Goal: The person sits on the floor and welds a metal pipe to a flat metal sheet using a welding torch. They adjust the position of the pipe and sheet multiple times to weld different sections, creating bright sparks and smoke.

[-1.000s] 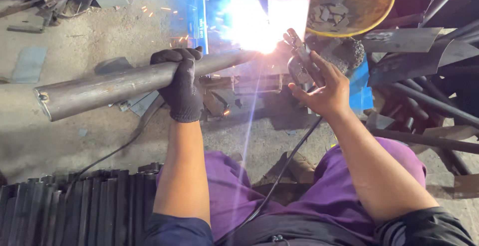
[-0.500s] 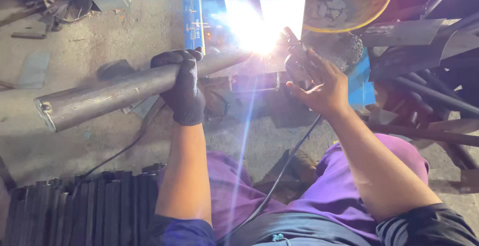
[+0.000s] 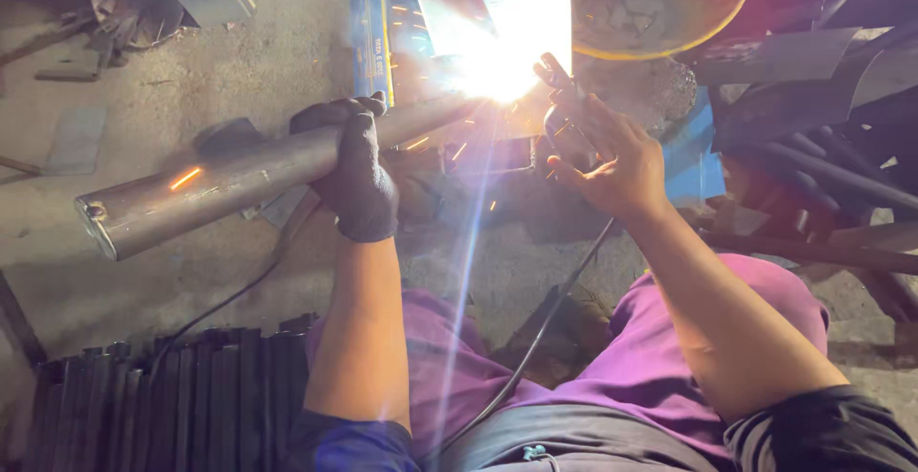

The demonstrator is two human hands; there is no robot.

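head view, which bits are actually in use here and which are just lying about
In use: steel pipe gripped by gloved left hand; welding holder in bare right hand; its black cable.
Lying about: blue box, yellow basin, black bars.

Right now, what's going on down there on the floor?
A person is welding. The left hand, in a dark glove, grips a grey metal pipe and holds it level above the concrete floor. The bare right hand holds a welding electrode holder at the pipe's far end, where a bright arc throws sparks. A black cable runs back from the holder over the purple trousers. Dark bars lie stacked lower left.
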